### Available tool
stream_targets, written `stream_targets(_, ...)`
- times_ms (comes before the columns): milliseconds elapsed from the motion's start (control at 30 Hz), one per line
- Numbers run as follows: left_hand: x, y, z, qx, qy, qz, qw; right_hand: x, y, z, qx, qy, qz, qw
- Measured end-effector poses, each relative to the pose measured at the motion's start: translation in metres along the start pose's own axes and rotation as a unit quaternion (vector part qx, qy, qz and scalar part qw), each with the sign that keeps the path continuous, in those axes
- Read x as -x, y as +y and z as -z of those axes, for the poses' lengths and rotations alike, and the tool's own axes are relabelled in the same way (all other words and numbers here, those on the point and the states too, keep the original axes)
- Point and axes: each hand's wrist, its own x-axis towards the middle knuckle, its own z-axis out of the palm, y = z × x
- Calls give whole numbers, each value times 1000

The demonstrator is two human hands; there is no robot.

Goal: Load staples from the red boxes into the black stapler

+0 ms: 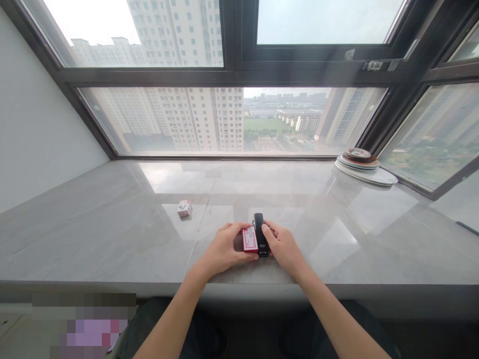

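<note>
Near the front edge of the counter, my left hand (226,249) is closed around a small red and white box (250,240), with thumb and fingers at its near and far ends. A black stapler (260,234) lies lengthwise against the box's right side. My right hand (281,243) grips the stapler from the right, its thumb on top and the other fingers partly hidden behind it. Further off to the left, a small white box with red marks (184,208) sits by itself on the counter.
The grey marble-look counter (112,239) runs under the windows. A stack of plates and round mats (366,169) stands at the back right corner by the dark window frame. A dark thin object (467,228) shows at the far right edge. The lower left is pixelated.
</note>
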Motion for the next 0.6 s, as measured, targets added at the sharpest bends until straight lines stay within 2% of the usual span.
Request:
stream_targets(233,-4,-4,-2,-20,-9,-9,1000,4,-8,5,-14,-11,11,1000)
stream_targets(367,-2,-5,-1,-11,-16,-1,1000,20,-2,18,-28,5,-30,999)
stream_targets(467,-1,-4,-1,35,-10,-14,999,35,2,27,-6,17,-14,1000)
stream_targets(533,-1,-5,0,74,30,-7,997,40,4,27,58,5,25,998)
stream_targets(600,-1,-12,9,66,117,29,991,41,5,24,152,-32,57,986)
